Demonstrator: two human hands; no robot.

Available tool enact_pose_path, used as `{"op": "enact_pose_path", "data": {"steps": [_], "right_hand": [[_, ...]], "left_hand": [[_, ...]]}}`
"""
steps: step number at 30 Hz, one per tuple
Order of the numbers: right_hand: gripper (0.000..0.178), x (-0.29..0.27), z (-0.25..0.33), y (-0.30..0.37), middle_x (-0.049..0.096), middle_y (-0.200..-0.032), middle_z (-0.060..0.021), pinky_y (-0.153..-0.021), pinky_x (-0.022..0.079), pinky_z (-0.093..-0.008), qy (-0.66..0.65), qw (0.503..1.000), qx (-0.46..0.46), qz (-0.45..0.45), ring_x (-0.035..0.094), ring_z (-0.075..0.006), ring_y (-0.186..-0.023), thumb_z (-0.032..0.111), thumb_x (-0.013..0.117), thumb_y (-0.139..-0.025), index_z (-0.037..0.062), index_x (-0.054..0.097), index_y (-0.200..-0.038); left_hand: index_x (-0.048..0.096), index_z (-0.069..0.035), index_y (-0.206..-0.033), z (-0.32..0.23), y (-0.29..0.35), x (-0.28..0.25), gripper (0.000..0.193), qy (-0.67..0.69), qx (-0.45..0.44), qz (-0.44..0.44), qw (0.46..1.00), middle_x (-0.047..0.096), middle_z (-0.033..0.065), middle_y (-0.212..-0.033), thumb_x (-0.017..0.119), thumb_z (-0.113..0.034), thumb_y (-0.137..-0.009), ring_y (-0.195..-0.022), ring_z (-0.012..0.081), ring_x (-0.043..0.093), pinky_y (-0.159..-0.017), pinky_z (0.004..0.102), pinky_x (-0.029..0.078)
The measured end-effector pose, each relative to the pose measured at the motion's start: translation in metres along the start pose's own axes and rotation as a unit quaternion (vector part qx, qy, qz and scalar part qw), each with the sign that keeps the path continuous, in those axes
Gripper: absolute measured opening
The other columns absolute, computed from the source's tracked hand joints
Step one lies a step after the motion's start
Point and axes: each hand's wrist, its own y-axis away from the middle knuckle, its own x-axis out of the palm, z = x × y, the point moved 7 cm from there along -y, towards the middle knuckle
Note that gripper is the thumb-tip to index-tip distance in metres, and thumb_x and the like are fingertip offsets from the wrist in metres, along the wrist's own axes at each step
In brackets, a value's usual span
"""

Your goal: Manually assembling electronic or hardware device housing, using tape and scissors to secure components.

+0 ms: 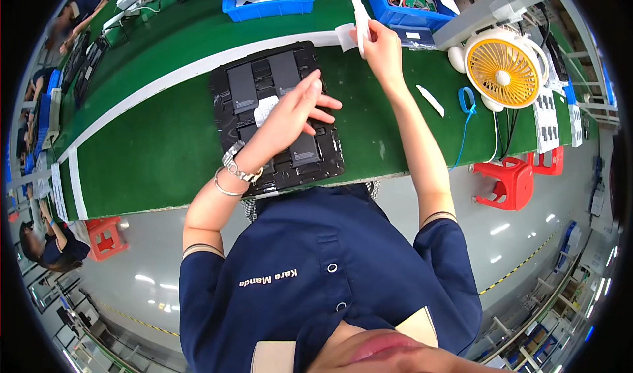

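While the flat black rectangular device panel lies at the green belt's near edge, w/ bare belt to its left, the left hand presses spread fingers onto it; the right hand pinches a white paper strip beyond its far-right corner.

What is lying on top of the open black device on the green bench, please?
On the black device lie dark rectangular cells and a small white piece. The left hand rests over its middle, hiding what is beneath the fingers.
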Motion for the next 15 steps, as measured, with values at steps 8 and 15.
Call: {"op": "enact_pose_path", "data": {"steps": [8,15], "right_hand": [[0.022,0.035,-0.039,-0.042,0.07,-0.089,-0.0137,-0.074,0.05,-0.0447,0.237,0.962,-0.133,-0.004,0.067,-0.0342,-0.082,0.022,0.071,-0.079,0.0054,0.067,-0.093],[0.039,0.006,-0.002,-0.014,0.06,-0.091,-0.0087,-0.077,0.041,-0.0396,0.339,0.908,-0.236,-0.077,0.062,-0.0262,-0.086,0.028,0.079,-0.071,0.0057,0.06,-0.096]], "left_hand": [[0.036,-0.006,-0.148,0.018,0.015,-0.022,0.057,0.01,0.006,-0.023,1.0,0.068,0.0085,-0.112,0.028,-0.044,-0.107,-0.1,0.0141,0.063,-0.074,0.0247,0.048],[0.053,-0.005,-0.134,-0.013,0.013,-0.067,0.042,-0.087,0.131,-0.163,0.974,0.067,0.0055,-0.11,0.063,-0.017,-0.095,-0.099,0.0112,0.061,-0.078,0.0255,0.05]]}}
